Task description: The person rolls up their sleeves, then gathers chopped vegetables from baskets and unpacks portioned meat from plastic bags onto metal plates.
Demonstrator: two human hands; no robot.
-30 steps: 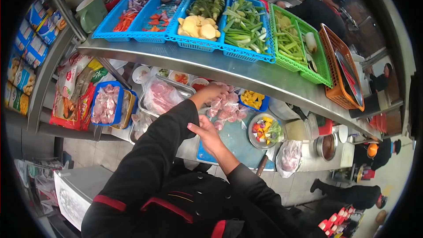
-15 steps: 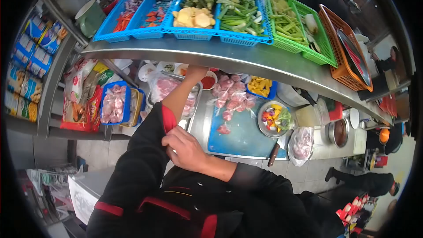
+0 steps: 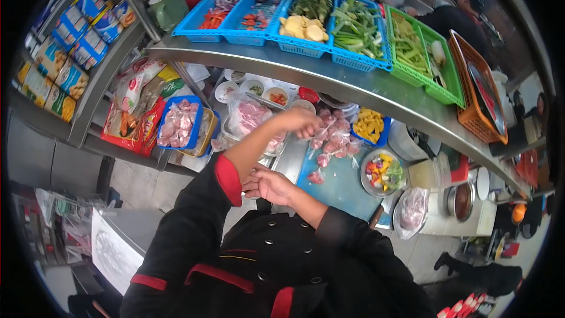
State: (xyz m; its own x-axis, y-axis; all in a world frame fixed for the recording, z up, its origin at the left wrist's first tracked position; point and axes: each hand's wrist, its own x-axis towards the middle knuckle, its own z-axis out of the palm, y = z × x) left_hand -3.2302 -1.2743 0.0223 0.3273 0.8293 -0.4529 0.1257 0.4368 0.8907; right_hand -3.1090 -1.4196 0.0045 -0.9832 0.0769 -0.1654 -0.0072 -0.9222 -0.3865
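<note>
My left hand (image 3: pixel 300 122) is over the counter, its fingers curled together with nothing visible in them, just left of small plastic bags of meat (image 3: pixel 338 135). The left sleeve's red cuff (image 3: pixel 227 180) is folded back below the elbow. Beside that cuff is my right hand (image 3: pixel 268 186), palm up, its fingers bent but apart and holding nothing. A blue cutting board (image 3: pixel 341 191) lies to the right, with one small bag of meat (image 3: pixel 316 176) on it. Behind my left forearm, a large wrapped piece of meat (image 3: pixel 248 116) rests in a metal tray.
A steel shelf (image 3: pixel 265 59) crosses above the counter, bearing blue baskets (image 3: pixel 250 38) and a green basket (image 3: pixel 406 70) of vegetables. A knife (image 3: pixel 376 217) lies by the board, near a bowl of cut peppers (image 3: pixel 382 172). A person (image 3: pixel 465 15) stands beyond the shelf.
My left hand has come back from the small bowls toward the bagged meat. My right hand has let go of the left sleeve and opened. The view has shifted, moving the scene rightward.
</note>
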